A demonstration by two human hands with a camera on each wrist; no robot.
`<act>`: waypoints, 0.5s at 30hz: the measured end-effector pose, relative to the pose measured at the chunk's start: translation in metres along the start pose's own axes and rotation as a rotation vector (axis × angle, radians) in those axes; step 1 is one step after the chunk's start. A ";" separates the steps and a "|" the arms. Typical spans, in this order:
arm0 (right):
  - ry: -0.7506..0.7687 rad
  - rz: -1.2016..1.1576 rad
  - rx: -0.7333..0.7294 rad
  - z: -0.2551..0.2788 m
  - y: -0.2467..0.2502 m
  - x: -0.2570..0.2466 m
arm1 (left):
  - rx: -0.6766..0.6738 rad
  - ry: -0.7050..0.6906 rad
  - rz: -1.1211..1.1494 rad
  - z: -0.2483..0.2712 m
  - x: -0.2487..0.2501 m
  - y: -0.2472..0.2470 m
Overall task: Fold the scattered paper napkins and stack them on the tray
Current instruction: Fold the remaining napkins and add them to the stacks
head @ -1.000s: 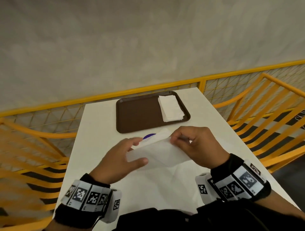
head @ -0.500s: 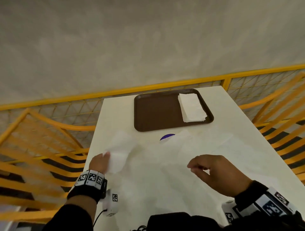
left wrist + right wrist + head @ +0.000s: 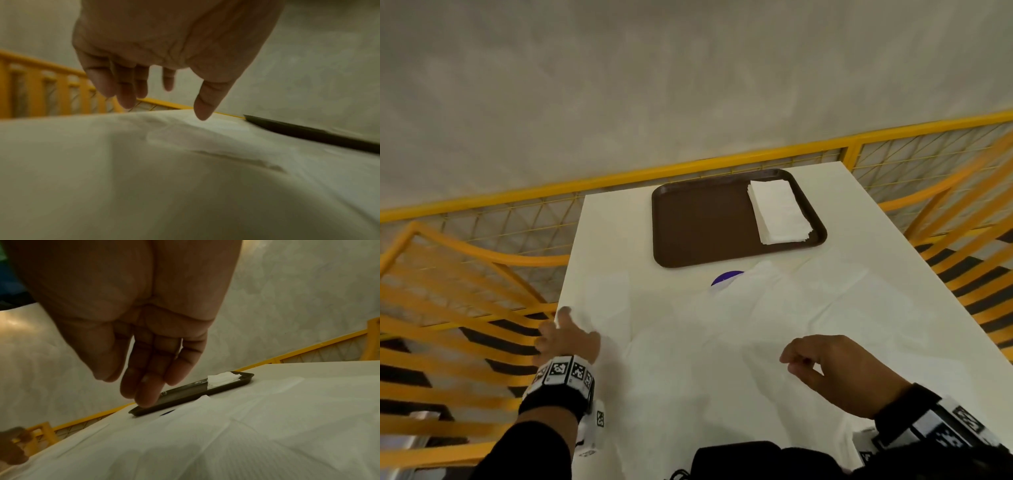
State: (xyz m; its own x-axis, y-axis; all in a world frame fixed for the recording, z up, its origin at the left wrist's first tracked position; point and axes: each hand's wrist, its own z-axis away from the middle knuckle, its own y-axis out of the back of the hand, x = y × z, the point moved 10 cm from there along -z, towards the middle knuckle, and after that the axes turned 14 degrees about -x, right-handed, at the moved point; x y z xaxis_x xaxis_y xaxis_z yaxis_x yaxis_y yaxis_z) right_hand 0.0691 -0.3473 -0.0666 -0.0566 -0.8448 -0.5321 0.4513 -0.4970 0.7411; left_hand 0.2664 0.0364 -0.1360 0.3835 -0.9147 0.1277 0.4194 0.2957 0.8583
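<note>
A brown tray (image 3: 702, 222) sits at the table's far end with a stack of folded white napkins (image 3: 779, 212) at its right side. The tray (image 3: 185, 398) and stack (image 3: 223, 379) show in the right wrist view too. Several unfolded napkins (image 3: 760, 308) lie spread over the white table in front of the tray. One more napkin (image 3: 606, 301) lies flat by the left edge. My left hand (image 3: 565, 337) hovers at that edge with fingers spread and hanging (image 3: 164, 104), holding nothing. My right hand (image 3: 825, 366) floats over the near napkins, loosely curled and empty (image 3: 131, 386).
A purple disc (image 3: 727, 277) peeks out from under a napkin just in front of the tray. Yellow mesh railing (image 3: 688, 171) runs behind the table. Yellow slatted chairs (image 3: 465, 308) stand at both sides. A dark object (image 3: 736, 459) lies at the near edge.
A second ago both hands held one napkin. The left hand carried it to the table's left edge and let it go there. The right hand drew back, empty.
</note>
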 end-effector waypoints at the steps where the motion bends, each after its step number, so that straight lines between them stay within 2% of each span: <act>1: -0.020 0.024 -0.046 -0.001 -0.007 0.003 | 0.005 -0.087 -0.109 0.005 0.009 -0.004; 4: -0.109 0.174 -0.244 -0.002 -0.040 0.019 | -0.099 -0.232 -0.298 0.014 0.020 -0.032; 7: -0.167 0.287 -0.405 0.002 -0.068 0.034 | -0.158 -0.202 -0.281 0.010 0.015 -0.041; 13: -0.151 0.307 -0.444 0.014 -0.070 0.038 | -0.135 -0.186 -0.348 0.006 0.023 -0.032; 15: -0.149 0.298 -0.435 0.018 -0.068 0.041 | -0.039 -0.287 -0.349 0.021 0.040 -0.025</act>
State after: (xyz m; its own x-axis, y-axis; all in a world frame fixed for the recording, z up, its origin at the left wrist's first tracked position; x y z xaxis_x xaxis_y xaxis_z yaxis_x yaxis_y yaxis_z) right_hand 0.0202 -0.3514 -0.1312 0.0188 -0.9711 -0.2378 0.7922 -0.1307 0.5961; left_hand 0.2542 -0.0130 -0.1423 -0.0273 -0.9992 -0.0289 0.5156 -0.0389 0.8559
